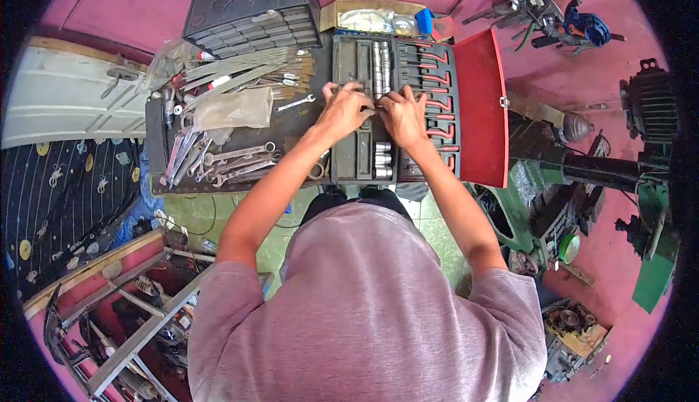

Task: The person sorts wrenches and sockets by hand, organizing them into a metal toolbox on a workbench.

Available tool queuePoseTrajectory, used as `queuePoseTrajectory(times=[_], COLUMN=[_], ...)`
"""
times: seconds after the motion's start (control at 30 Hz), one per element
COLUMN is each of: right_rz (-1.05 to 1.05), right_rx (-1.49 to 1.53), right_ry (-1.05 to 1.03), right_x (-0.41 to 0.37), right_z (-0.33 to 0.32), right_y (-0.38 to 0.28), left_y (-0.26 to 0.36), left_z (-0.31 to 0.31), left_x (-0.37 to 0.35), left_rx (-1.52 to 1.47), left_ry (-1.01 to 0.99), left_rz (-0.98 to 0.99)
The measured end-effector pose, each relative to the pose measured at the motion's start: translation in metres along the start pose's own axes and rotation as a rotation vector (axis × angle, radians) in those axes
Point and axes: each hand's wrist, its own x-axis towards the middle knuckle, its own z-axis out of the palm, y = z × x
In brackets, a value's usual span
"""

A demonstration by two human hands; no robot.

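Both forearms reach forward over the tool tray; left hand [344, 114] and right hand [404, 116] palms down, fingers curled, tips nearly meeting mid-tray. Can't tell if they're gripping anything. One row of sockets [385, 67] sits just past the fingertips, running to the tray [363, 158] far edge; others by its near edge. Wrenches [237, 157] at tabletop [293, 127] near-left corner, drawer cabinet [251, 10] far-left. Pink wall [109, 5] behind.
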Motion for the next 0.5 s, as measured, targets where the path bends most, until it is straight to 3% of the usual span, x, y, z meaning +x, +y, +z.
queuePoseTrajectory(times=[0.2,0.3,0.5], right_rz=[-0.159,-0.197,-0.261], right_rx=[0.128,0.178,0.0], right_ry=[-0.028,-0.106,-0.126], right_x=[-0.021,-0.031,-0.047], right_z=[0.017,0.026,0.051], right_y=[-0.054,-0.086,-0.121], left_y=[-0.044,-0.066,-0.083], left_z=[-0.024,-0.03,-0.025], left_x=[-0.054,-0.08,-0.106], left_rx=[0.015,-0.009,-0.007], left_ry=[-0.021,-0.205,-0.249], left_rz=[0.09,0.095,0.098])
